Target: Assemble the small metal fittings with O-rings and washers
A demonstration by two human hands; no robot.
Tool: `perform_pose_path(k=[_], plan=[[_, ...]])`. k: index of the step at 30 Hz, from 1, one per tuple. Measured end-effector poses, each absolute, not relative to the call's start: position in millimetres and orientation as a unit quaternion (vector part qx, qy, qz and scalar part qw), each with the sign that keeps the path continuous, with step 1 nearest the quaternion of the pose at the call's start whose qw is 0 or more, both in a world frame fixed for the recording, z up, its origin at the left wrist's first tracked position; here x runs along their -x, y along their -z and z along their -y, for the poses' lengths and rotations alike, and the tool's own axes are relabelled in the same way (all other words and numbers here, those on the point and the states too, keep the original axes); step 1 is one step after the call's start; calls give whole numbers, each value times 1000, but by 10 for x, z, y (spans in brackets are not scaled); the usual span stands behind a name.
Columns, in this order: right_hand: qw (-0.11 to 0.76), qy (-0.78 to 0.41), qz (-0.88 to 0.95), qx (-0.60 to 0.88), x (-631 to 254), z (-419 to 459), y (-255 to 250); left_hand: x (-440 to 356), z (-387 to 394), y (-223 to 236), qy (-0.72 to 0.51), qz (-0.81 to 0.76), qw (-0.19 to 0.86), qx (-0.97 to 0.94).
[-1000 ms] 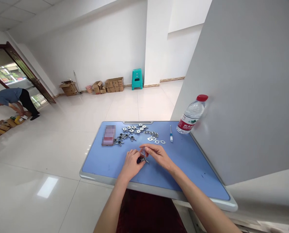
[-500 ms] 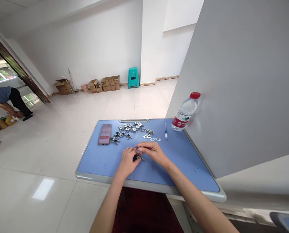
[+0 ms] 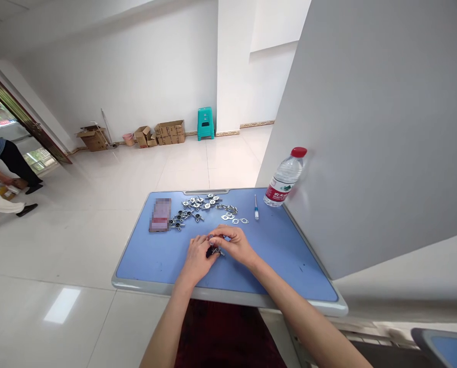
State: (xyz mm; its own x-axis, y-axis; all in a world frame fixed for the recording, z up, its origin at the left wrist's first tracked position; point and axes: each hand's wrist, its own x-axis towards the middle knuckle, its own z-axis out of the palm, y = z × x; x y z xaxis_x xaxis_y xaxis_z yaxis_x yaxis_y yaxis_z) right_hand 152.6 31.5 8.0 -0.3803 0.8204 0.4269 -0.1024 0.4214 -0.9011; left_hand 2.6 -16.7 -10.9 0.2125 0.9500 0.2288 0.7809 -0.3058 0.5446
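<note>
On the blue table [image 3: 282,255], my left hand [image 3: 196,259] and my right hand [image 3: 234,245] meet over a small metal part [image 3: 215,249]. Both hands pinch it between their fingertips, just above the tabletop. The part is dark and silvery and mostly hidden by my fingers. Beyond my hands lies a scatter of several small metal parts [image 3: 198,204] and flat metal plates [image 3: 238,220].
A small screwdriver [image 3: 256,208] and a red-capped water bottle [image 3: 284,178] sit at the table's far right by a grey partition [image 3: 366,128]. A blurred flat object [image 3: 160,214] lies far left. Cardboard boxes [image 3: 169,133] and a teal stool [image 3: 205,122] line the wall. A person [image 3: 6,158] bends at the left.
The view has drifted, so the table sits further left in the frame. My right fingers have curled closer over the part. A second person's leg has come in at the left edge.
</note>
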Motion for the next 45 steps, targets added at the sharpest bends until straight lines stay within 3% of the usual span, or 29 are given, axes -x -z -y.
perform_pose_path(k=[6, 11, 23, 29, 38, 45], plan=[[525, -513, 606, 308, -1678, -389, -101, -37, 177, 38, -280, -564, 175, -757], [495, -518, 631, 297, -1723, -404, -148, -45, 179, 22, -282, -569, 171, -753], [460, -489, 679, 297, -1678, -381, -133, -41, 174, 18, -285, -566, 178, -752], [453, -409, 733, 301, -1693, -372, -148, -28, 163, 65, -286, -568, 173, -752], [421, -472, 732, 253, -1750, -368, -200, -22, 171, 71, -288, -567, 178, -751], [442, -428, 737, 280, -1711, -361, -169, -15, 164, 76, -285, -559, 177, -758]])
